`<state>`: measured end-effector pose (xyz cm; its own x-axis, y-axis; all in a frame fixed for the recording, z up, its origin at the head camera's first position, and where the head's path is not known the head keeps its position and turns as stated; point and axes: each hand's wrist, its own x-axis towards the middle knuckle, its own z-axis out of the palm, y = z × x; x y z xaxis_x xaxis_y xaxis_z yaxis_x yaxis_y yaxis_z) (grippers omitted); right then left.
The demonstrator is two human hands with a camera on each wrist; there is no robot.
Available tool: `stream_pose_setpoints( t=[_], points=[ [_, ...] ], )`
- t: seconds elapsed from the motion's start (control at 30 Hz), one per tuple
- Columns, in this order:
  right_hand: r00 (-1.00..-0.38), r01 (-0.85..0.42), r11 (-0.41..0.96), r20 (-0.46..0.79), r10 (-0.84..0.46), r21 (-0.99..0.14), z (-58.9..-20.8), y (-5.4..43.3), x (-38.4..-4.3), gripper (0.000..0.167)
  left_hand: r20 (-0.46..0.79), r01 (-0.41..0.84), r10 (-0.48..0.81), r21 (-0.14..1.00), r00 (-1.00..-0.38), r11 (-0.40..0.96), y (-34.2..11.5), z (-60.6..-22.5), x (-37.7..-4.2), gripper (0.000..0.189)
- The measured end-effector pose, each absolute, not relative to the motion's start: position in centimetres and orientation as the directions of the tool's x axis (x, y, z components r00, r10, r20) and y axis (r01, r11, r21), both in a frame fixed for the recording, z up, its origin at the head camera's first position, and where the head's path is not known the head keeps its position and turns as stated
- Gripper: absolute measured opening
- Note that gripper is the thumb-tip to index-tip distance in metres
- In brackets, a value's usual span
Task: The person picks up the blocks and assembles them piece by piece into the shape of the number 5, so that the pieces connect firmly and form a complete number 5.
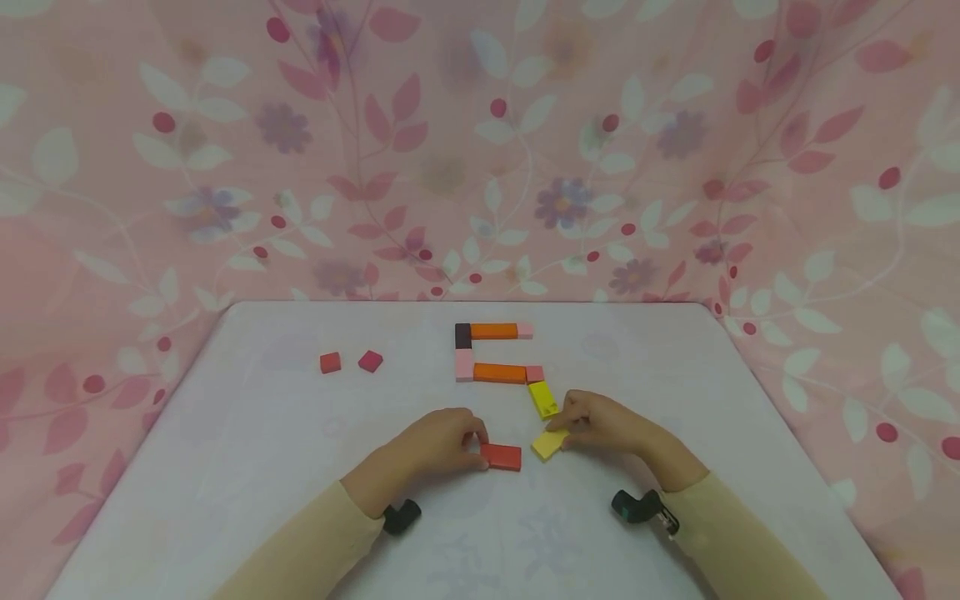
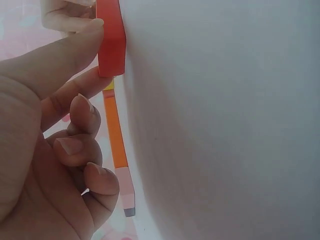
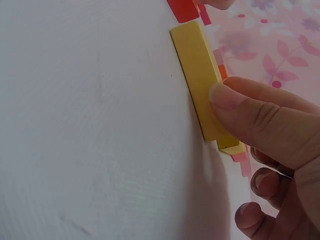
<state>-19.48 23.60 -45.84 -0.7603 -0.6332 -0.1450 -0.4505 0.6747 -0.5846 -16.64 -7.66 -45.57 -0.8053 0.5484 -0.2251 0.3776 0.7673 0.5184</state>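
Between thumb and forefinger, my left hand (image 1: 442,442) pinches a red rectangular block (image 1: 501,457) by its left end, low over the white table. The left wrist view shows the thumb on one face of the red block (image 2: 111,45) and a fingertip at its end. Just to the right, my right hand (image 1: 603,422) pinches a yellow block (image 1: 550,444), which lies slantwise. In the right wrist view the thumb presses the side of that yellow block (image 3: 195,75). Another yellow block (image 1: 543,400) slopes down from the row of blocks behind, close to the right fingers.
Orange blocks (image 1: 493,332), small pink blocks (image 1: 534,373) and a black block (image 1: 462,336) form an angular line toward the back. Two small red blocks (image 1: 330,362) lie apart on the left. A floral curtain (image 1: 480,150) stands behind the white table (image 1: 247,400).
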Motion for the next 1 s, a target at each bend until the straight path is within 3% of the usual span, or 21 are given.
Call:
stream_pose_setpoints(
  t=[0.33,0.63,1.0],
  points=[
    [-0.74,-0.44,0.633,-0.141,-0.657,-0.637,-45.9,23.7,-19.6,0.031,-0.237,0.369,0.543,0.517,-0.806,0.773,-7.3,-46.1,-16.6,0.031],
    [-0.884,-0.327,0.748,-0.093,-0.458,-0.577,-45.6,23.3,-18.4,0.024,-0.225,0.371,0.553,0.537,-0.802,0.757,-7.6,-46.1,-16.7,0.028],
    [-0.927,-0.331,0.861,-0.039,-0.374,-0.387,-45.3,20.9,-16.2,0.053,-0.224,0.402,0.581,0.532,-0.783,0.746,-7.1,-46.1,-16.6,0.028]
  ],
)
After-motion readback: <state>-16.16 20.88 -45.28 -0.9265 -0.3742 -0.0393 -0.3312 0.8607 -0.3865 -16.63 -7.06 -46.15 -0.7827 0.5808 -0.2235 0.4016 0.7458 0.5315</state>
